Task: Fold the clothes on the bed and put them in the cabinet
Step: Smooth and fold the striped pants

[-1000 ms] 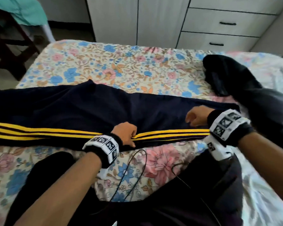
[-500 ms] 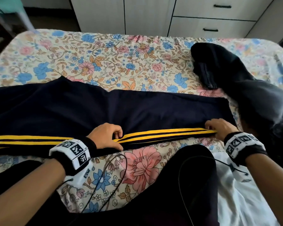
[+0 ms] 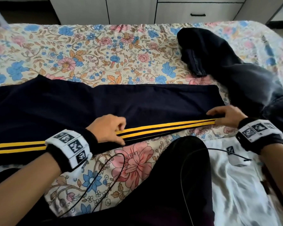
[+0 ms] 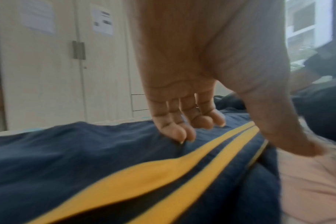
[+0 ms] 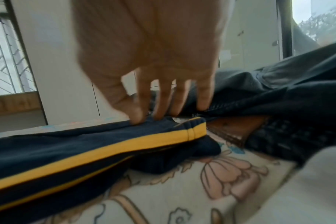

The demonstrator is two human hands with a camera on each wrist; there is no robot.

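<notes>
Navy track pants [image 3: 137, 103] with two yellow stripes lie flat across the flowered bed [image 3: 88, 51], cuff end to the right. My left hand [image 3: 123, 133] rests on the striped near edge about mid-length. Its bent fingertips [image 4: 182, 136] press the navy cloth [image 4: 86, 159], and the thumb is spread toward the bed side. My right hand [image 3: 212, 119] lies on the cuff end. There the thumb and fingertips [image 5: 159, 115] touch the top of the fabric [image 5: 67, 144] just behind the yellow-edged cuff.
A dark garment [image 3: 235, 70] lies crumpled at the right, close to my right hand. A white garment [image 3: 235, 185] and black cloth [image 3: 153, 193] lie at the near edge, with thin cables [image 3: 104, 168] over them. White cabinet doors and drawers [image 3: 198, 7] stand beyond the bed.
My right hand has moved from the navy cloth down to the striped edge at the cuff end. My left hand stays on the stripes. The head view has tilted down.
</notes>
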